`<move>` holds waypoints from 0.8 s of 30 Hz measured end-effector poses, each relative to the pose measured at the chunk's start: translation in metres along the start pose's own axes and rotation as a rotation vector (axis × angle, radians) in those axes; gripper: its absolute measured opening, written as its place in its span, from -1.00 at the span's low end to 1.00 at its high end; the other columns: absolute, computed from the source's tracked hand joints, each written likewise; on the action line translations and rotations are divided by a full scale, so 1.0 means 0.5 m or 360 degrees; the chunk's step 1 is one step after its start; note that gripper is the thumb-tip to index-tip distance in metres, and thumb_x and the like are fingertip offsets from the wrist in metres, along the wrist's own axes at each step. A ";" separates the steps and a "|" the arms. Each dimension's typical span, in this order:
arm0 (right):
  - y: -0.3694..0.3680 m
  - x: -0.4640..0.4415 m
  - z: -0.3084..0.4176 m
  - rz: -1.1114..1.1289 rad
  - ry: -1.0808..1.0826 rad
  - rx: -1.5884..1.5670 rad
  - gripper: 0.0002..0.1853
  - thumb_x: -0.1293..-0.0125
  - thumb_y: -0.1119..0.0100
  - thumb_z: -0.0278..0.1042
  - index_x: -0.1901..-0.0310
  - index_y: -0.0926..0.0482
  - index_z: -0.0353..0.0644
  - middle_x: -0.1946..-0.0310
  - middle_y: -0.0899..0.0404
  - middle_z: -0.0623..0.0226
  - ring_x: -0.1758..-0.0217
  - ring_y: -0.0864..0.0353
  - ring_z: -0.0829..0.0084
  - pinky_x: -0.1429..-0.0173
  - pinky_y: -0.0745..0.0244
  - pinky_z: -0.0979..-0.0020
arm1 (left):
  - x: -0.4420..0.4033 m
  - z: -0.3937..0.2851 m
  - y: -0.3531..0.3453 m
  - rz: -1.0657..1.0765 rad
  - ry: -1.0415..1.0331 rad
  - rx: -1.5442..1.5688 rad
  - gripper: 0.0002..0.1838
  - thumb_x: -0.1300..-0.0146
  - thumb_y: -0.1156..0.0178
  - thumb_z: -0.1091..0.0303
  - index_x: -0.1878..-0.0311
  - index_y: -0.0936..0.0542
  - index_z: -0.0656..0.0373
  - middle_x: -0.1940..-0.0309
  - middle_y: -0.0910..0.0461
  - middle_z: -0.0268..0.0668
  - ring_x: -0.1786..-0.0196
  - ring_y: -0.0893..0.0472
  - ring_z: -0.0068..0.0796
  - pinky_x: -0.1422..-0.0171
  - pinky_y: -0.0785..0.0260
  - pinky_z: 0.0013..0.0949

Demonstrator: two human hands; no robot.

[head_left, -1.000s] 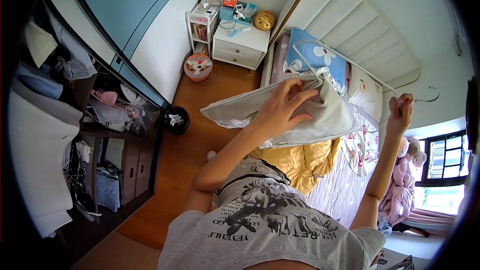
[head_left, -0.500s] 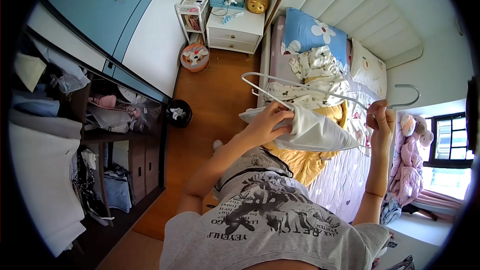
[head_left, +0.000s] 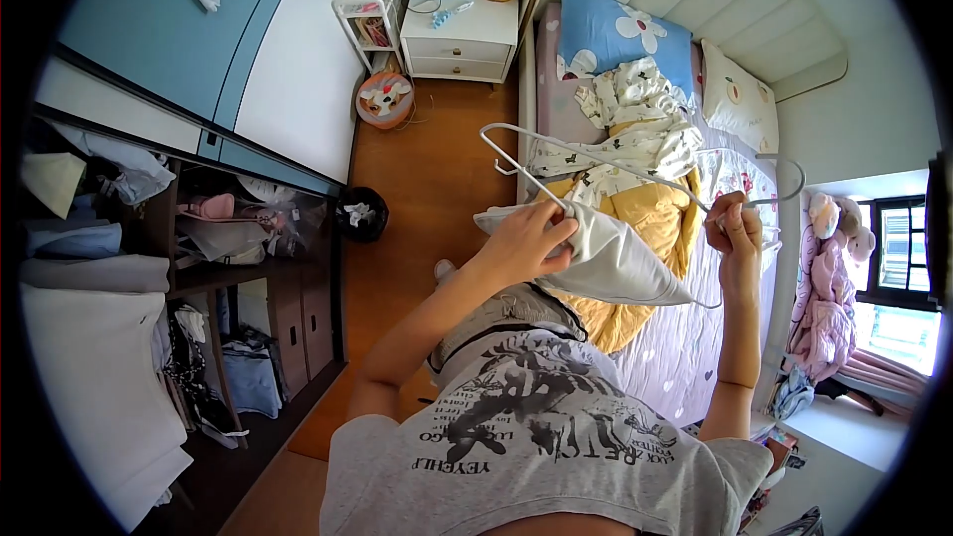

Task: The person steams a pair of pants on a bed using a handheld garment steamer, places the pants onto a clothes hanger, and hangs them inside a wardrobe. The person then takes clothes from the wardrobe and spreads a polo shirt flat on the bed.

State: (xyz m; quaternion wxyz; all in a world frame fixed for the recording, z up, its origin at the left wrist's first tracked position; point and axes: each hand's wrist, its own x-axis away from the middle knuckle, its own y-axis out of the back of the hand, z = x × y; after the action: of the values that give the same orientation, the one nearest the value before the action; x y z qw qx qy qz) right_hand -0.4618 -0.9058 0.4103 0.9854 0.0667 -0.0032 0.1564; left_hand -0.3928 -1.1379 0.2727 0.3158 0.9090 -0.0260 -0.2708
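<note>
Hanger: a thin, light-coloured hanger (head_left: 596, 153) held out over the bed (head_left: 655, 377), its hook (head_left: 802, 179) reaching past the right hand, to the person's right.
Step in hand: judging by the grips, settling the pale cloth (head_left: 623, 260) on the hanger's lower bar – it looks only partly arranged, one end drooping to a point.
Right hand: the right hand (head_left: 735, 226) is closed around the hanger at its neck, just below the hook, and seems to bear its weight.
Left hand: the left hand (head_left: 531, 241) pinches the cloth where the hanger's lower bar runs into it, thumb and fingers clamped on the fabric; whether they also grip the bar, I cannot tell.
Cloth: on the hanger's lower bar, below its upper arm, between the two hands – touching the left, apart from the right.
Next move calls for: probably a steady neck hold while the left fingers draw the fabric evenly along the hanger's bar; slackening too soon could let it slide.
Bedding: yellow bedding (head_left: 606, 326) lies beneath the hanger, on the bed.
</note>
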 end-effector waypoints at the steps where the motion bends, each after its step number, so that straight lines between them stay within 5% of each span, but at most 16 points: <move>1: -0.001 0.003 -0.005 0.0031 0.0017 0.0007 -0.67 -0.26 0.13 -0.21 0.51 -0.40 -0.31 0.55 -0.30 0.43 0.70 -0.05 0.72 0.60 0.10 0.65 | 0.012 0.008 -0.005 0.0048 -0.0002 -0.0043 -0.71 0.12 -0.18 0.34 0.27 -0.39 0.13 0.32 -0.35 -0.23 0.27 -0.43 -0.23 0.20 -0.31 -0.24; 6: -0.018 0.019 -0.020 0.0166 0.0007 -0.0042 -0.70 -0.24 0.09 -0.19 0.44 -0.38 -0.29 0.59 -0.30 0.43 0.69 -0.07 0.72 0.60 0.10 0.65 | 0.022 0.027 0.008 0.0075 -0.0100 0.0041 -0.71 0.09 -0.15 0.35 0.24 -0.39 0.14 0.29 -0.39 -0.19 0.27 -0.47 -0.21 0.25 -0.36 -0.27; 13: -0.033 0.002 -0.043 0.0278 -0.0087 0.0020 -0.74 -0.26 0.13 -0.24 0.42 -0.38 -0.28 0.70 -0.18 0.52 0.68 -0.06 0.72 0.59 0.07 0.65 | 0.028 0.042 0.017 0.0411 0.0185 -0.0115 -0.66 0.05 -0.19 0.26 0.22 -0.37 0.17 0.24 -0.39 -0.18 0.24 -0.45 -0.14 0.22 -0.34 -0.26; 16: -0.020 -0.026 -0.099 0.0336 0.0040 0.0095 -0.76 -0.28 0.16 -0.33 0.41 -0.39 -0.31 0.65 -0.25 0.47 0.67 -0.09 0.70 0.57 0.00 0.65 | 0.021 0.032 0.033 0.0555 0.0329 0.0042 -0.71 -0.01 -0.17 0.31 0.23 -0.36 0.19 0.28 -0.39 -0.21 0.28 -0.47 -0.29 0.24 -0.34 -0.39; 18: -0.013 -0.032 -0.132 0.0465 -0.0022 0.0062 -0.78 -0.28 0.16 -0.35 0.41 -0.38 -0.32 0.56 -0.31 0.42 0.64 -0.16 0.68 0.53 -0.09 0.65 | 0.035 0.016 0.035 0.0157 0.0695 0.1291 -0.77 -0.07 -0.13 0.35 0.23 -0.36 0.19 0.31 -0.38 -0.22 0.34 -0.44 -0.51 0.28 -0.29 -0.50; 19: -0.021 -0.026 -0.137 0.0503 -0.0026 0.0028 -0.80 -0.27 0.15 -0.38 0.40 -0.38 -0.33 0.52 -0.34 0.40 0.61 -0.23 0.66 0.49 -0.18 0.64 | 0.033 0.010 0.038 -0.0019 0.0748 0.1435 -0.79 -0.10 -0.12 0.35 0.24 -0.37 0.21 0.40 -0.38 -0.27 0.40 -0.38 -0.68 0.33 -0.25 -0.55; 24: -0.069 -0.016 -0.197 0.0368 0.0186 -0.0188 -0.82 -0.26 0.14 -0.42 0.41 -0.40 -0.34 0.55 -0.35 0.39 0.57 -0.30 0.62 0.40 -0.25 0.59 | 0.036 0.005 0.101 0.0232 0.0898 0.0339 -0.78 -0.10 -0.13 0.32 0.29 -0.37 0.24 0.61 -0.35 -0.37 0.53 -0.36 -0.67 0.44 -0.21 -0.57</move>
State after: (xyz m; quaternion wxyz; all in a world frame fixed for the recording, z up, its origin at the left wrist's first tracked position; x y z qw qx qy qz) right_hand -0.4602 -0.9279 0.3081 0.9616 -0.0013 0.0373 0.2719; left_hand -0.3722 -1.1837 0.2924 0.2322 0.9720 -0.0307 0.0199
